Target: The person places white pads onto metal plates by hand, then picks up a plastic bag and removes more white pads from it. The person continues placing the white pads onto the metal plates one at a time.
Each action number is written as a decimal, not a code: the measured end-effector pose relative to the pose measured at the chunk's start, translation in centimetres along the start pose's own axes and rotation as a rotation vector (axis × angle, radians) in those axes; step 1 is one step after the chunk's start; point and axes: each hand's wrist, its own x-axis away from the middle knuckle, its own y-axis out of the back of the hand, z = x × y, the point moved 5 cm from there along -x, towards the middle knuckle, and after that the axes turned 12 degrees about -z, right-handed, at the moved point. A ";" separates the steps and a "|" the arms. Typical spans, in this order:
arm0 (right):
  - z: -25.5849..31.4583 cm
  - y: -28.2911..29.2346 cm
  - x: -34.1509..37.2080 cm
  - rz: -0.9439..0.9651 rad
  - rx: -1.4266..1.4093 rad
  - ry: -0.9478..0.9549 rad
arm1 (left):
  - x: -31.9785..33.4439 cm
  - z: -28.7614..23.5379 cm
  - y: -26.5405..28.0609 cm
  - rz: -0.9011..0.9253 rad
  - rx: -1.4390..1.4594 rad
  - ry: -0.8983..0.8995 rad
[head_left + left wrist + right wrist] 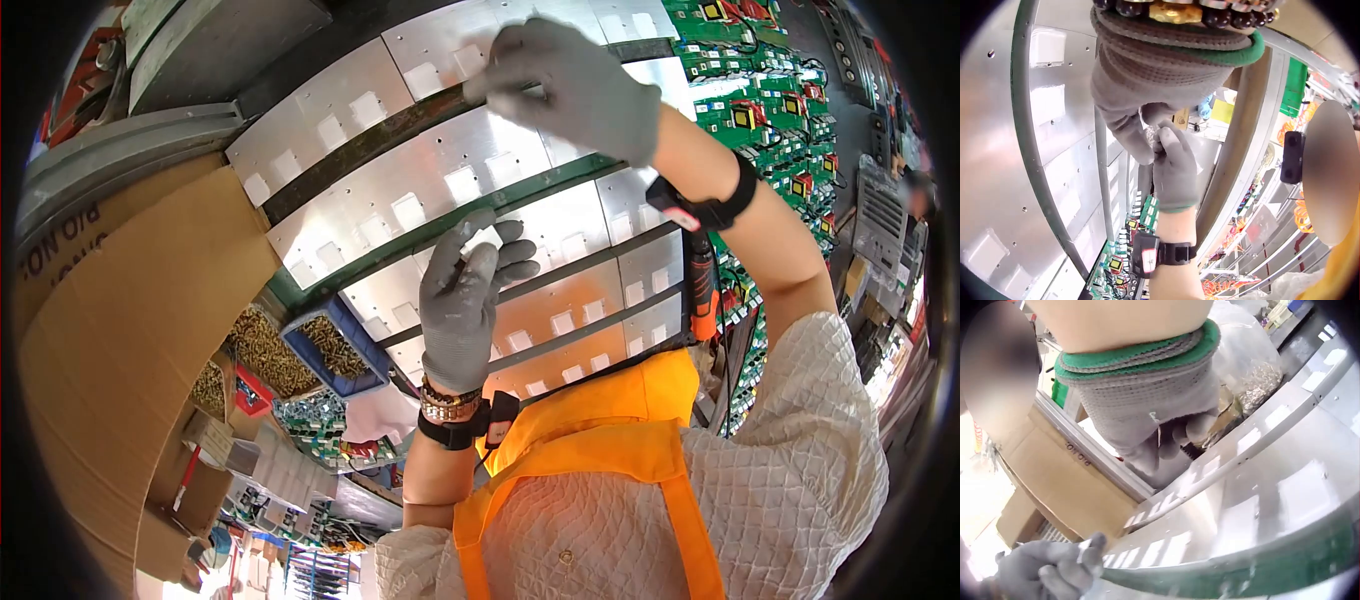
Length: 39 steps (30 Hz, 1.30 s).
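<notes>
My left hand (462, 300), in a grey glove, pinches a small white piece (482, 242) between thumb and fingers, above the metal panels (400, 205). Seen from the right wrist, the left hand (1050, 572) has the white piece (1086, 544) at its fingertips. Farther up in the head view, my gloved right hand (575, 90) is over the top row of panels, blurred, its fingers bent. Whether anything is between them cannot be told. White square patches (463, 185) lie in rows on the panels.
A cardboard box (130, 330) stands at the left. Near it are a blue bin (355, 375) of small brass-coloured parts and a red tray (252, 392). An orange-and-black tool (703, 300) lies right of the panels, with green circuit boards (740, 60) beyond.
</notes>
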 end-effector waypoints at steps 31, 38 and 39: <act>-7.4 1.8 -1.4 0.193 0.245 -0.140 | -0.3 2.1 -2.9 -0.043 -0.082 0.031; -5.9 3.6 -0.8 -0.006 0.208 -0.048 | -0.2 2.0 -3.1 -0.037 -0.089 0.018; -5.8 3.7 -0.5 -0.006 0.208 -0.048 | -0.3 2.0 -3.1 -0.037 -0.089 0.018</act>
